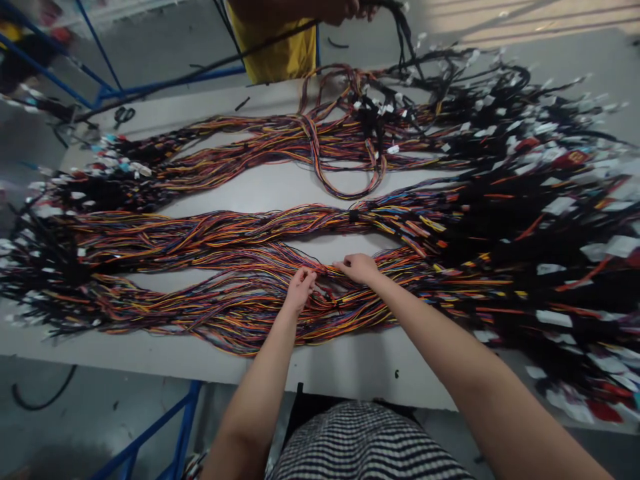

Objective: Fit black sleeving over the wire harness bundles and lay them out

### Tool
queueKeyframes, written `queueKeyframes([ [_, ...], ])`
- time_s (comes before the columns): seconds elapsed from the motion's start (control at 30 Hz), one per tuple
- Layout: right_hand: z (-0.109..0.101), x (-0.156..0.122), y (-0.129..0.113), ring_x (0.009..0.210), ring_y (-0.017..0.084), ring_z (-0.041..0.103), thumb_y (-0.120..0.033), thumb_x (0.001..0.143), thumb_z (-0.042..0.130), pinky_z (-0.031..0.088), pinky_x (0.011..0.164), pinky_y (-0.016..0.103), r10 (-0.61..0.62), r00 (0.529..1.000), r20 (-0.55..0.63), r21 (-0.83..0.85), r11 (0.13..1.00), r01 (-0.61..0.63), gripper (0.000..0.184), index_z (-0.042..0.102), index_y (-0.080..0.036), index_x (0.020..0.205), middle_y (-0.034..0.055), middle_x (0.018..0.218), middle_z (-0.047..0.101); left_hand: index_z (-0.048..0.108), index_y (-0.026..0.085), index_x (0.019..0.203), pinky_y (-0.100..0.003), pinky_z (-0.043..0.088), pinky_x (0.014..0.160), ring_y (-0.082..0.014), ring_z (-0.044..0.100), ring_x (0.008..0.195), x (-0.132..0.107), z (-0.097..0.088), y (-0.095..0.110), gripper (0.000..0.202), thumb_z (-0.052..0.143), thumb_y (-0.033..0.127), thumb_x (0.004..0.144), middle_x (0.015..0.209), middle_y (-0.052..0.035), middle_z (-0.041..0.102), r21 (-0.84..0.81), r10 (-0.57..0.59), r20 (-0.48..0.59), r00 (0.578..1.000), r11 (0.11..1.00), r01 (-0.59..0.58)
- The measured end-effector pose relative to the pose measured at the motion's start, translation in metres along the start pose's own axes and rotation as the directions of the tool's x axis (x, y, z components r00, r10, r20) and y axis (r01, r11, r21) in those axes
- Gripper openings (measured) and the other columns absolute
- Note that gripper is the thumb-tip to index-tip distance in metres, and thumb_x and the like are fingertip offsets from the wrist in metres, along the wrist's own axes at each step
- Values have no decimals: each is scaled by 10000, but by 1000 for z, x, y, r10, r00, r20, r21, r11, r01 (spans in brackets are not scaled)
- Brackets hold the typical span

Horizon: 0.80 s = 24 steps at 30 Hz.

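Observation:
Long bundles of orange, yellow and purple wires (215, 310) stretch across the table in front of me. Over the middle of the nearest bundle, my left hand (301, 288) has its fingers pinched together on thin wires. A short distance to its right, my right hand (358, 268) also pinches at wires, its fingers closed near the upper edge of the same bundle. Dark wires show between the two hands, but exactly which strands each hand holds is too small to tell. A second wire bundle (225, 227), bound with black tape, lies just beyond.
Black-sleeved ends with white tags (550, 267) spread over the right side; more connectors (45, 273) crowd the left. Scissors (123, 117) lie at the far left. Across the table (350, 367), another person's hands (345, 10) hold black cables. Blue frame bars (185, 420) stand below.

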State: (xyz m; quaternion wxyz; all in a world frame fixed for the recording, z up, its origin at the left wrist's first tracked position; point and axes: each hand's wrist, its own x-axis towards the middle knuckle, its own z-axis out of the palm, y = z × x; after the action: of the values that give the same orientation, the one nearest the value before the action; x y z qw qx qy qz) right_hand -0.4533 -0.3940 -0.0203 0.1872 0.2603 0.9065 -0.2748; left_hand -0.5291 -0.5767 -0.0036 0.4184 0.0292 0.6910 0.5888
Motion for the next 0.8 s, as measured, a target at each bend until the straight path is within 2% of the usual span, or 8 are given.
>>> queueKeyframes([
  [0.1,2,-6,1,840,230,631,-597,942,457,323,631,294,-34,999,-32,-2,999,34,494,740,-195,899,98,901,714,460,203,693,-192,135,424,-57,213,409,-16,3,-2,465,695,603,656,484,96,328,50,-156,69,985,987,153],
  [0.23,7,-20,-3,841,227,633,-526,976,423,330,660,295,-48,997,-59,-47,998,45,462,743,-200,908,97,909,715,473,188,573,-220,148,423,-71,219,416,-77,-14,-1,566,569,721,734,450,68,287,156,-214,223,951,971,182],
  [0.33,8,-33,-6,826,226,624,-468,989,410,343,680,301,-101,995,-27,-83,992,99,453,747,-197,859,101,887,709,494,181,561,-226,218,452,-85,282,462,-94,-28,18,531,606,662,753,492,45,340,212,-104,148,983,975,71],
  [0.43,-5,-33,-4,858,244,599,-403,973,454,358,726,322,-189,982,13,-110,976,189,398,752,-187,820,115,891,695,554,169,575,-219,302,522,-98,369,544,-58,-25,44,428,717,545,701,546,28,435,304,141,-52,989,945,-119],
  [0.5,-24,-18,3,985,274,561,-333,930,533,356,808,352,-235,967,-94,-152,964,220,262,752,-191,940,123,1030,675,596,167,608,-219,326,532,-103,393,554,-19,-12,55,392,725,527,694,549,25,463,274,186,-76,980,948,-159],
  [0.57,-50,9,15,1125,309,486,-263,857,624,332,896,396,-216,934,-283,-216,964,158,317,686,-186,1159,136,1224,602,611,164,632,-215,312,501,-97,385,522,14,6,58,387,717,529,706,516,31,442,194,168,-75,983,969,-150],
  [0.63,-75,41,29,1176,333,440,-243,776,710,311,944,432,-183,915,-360,-285,955,79,517,605,-157,1275,163,1294,545,607,162,641,-209,269,455,-83,346,472,36,24,55,392,715,532,715,474,46,390,110,121,-64,991,987,-114],
  [0.8,-114,74,45,1056,321,515,-268,764,703,349,910,397,-291,947,-135,-499,846,188,377,668,-94,1097,182,1115,620,594,164,725,-194,179,390,-41,248,378,51,64,42,410,752,541,692,428,89,341,-127,-19,0,1000,992,19],
])
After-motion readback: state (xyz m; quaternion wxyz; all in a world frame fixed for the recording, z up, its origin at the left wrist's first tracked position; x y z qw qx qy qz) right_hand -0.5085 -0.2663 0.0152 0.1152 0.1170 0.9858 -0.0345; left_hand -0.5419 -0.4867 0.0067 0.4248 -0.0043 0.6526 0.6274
